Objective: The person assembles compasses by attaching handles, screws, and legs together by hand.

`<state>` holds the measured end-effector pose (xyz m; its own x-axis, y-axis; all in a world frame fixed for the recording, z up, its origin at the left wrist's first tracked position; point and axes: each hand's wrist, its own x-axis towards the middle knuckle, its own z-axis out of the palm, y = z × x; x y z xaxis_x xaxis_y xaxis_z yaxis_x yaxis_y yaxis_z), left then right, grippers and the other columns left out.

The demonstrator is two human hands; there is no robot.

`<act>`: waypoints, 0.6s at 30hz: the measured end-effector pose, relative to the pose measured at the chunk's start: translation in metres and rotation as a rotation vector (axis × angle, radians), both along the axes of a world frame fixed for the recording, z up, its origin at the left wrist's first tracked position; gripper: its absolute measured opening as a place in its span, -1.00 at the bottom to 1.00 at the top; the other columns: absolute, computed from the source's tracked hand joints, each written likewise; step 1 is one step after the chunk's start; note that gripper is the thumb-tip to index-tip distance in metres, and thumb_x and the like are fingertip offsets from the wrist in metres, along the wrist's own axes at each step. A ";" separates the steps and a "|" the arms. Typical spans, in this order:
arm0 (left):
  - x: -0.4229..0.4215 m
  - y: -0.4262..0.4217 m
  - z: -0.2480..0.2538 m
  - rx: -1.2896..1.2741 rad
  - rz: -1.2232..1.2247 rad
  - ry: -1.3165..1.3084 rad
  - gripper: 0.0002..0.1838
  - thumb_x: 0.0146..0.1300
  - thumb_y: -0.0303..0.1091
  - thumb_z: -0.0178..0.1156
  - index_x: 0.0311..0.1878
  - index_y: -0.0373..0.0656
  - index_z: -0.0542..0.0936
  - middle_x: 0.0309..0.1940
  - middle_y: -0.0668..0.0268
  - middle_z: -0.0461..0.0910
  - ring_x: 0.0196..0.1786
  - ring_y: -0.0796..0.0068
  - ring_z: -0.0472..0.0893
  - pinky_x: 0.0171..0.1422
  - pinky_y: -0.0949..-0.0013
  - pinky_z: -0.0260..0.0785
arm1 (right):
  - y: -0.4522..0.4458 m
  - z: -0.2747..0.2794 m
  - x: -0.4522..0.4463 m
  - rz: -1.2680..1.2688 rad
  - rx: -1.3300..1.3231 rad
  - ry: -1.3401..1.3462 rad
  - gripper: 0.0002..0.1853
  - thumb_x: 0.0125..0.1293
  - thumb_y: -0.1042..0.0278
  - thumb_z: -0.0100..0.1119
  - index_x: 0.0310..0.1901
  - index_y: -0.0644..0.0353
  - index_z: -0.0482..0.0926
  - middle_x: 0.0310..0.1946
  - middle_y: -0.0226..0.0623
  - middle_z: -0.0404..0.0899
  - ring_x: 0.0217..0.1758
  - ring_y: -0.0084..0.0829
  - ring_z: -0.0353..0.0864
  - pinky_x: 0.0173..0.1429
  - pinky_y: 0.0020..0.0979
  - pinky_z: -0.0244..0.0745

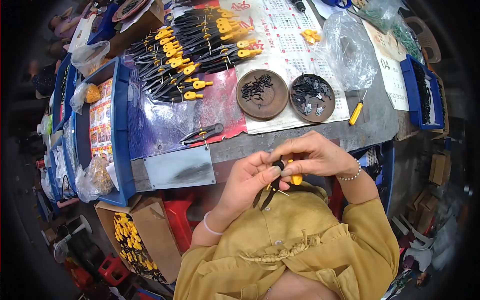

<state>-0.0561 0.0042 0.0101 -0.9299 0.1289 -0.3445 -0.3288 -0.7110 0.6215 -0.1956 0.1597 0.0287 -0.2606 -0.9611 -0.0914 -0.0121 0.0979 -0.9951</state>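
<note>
My left hand (248, 179) is closed on a black plier-like tool (266, 198), whose dark tips point down in front of my body. A thin metal pin sticks out of its side. Fingers pinched, my right hand (316, 156) meets the left thumb at the tool's upper end. Beneath the right fingers shows a yellow piece (296, 179), probably the tool's head; the grip hides how it joins. Ahead of my hands stand a round dish of small black pieces (257, 90) and a dish of black and metal pieces (311, 95).
Several finished-looking black tools with yellow heads (172, 60) lie in rows at the back left. Nearer lies a black tool without yellow (202, 134). A yellow-handled screwdriver (357, 113) and a clear plastic bag (350, 50) are to the right. Blue bins (122, 135) and a cardboard box (155, 240) stand left.
</note>
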 end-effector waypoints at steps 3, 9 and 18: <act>0.002 0.000 -0.002 0.047 0.018 0.001 -0.79 0.37 -0.40 0.06 -0.05 -0.35 0.45 -0.17 0.17 0.58 -0.24 0.52 0.62 -0.08 0.47 0.50 | -0.001 -0.004 0.004 -0.032 -0.001 -0.035 -0.71 0.21 0.39 0.26 -0.03 0.25 0.58 -0.44 -0.35 0.56 -0.37 -0.61 0.51 -0.26 -0.51 0.42; 0.003 -0.002 0.003 -0.196 0.014 0.080 -0.80 0.36 -0.42 0.07 -0.04 -0.34 0.45 -0.25 0.21 0.61 -0.24 0.56 0.61 -0.09 0.50 0.47 | 0.001 0.004 0.003 -0.394 0.092 -0.259 -0.88 0.27 0.47 0.17 -0.20 0.32 0.58 -0.43 -0.43 0.58 -0.45 -0.76 0.47 -0.42 -0.68 0.36; 0.005 0.005 0.006 -0.536 0.035 0.137 -0.83 0.35 -0.46 0.08 -0.08 -0.36 0.47 -0.26 0.22 0.64 -0.24 0.58 0.62 -0.13 0.53 0.48 | -0.004 0.008 0.014 -0.515 0.006 -0.053 -0.91 0.25 0.52 0.16 -0.28 0.36 0.59 -0.42 -0.38 0.59 -0.40 -0.68 0.55 -0.33 -0.62 0.46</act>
<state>-0.0516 0.0096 0.0162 -0.9713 -0.0629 -0.2294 -0.2018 -0.2927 0.9347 -0.1816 0.1554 0.0365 -0.6945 -0.7089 -0.1228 0.0899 0.0839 -0.9924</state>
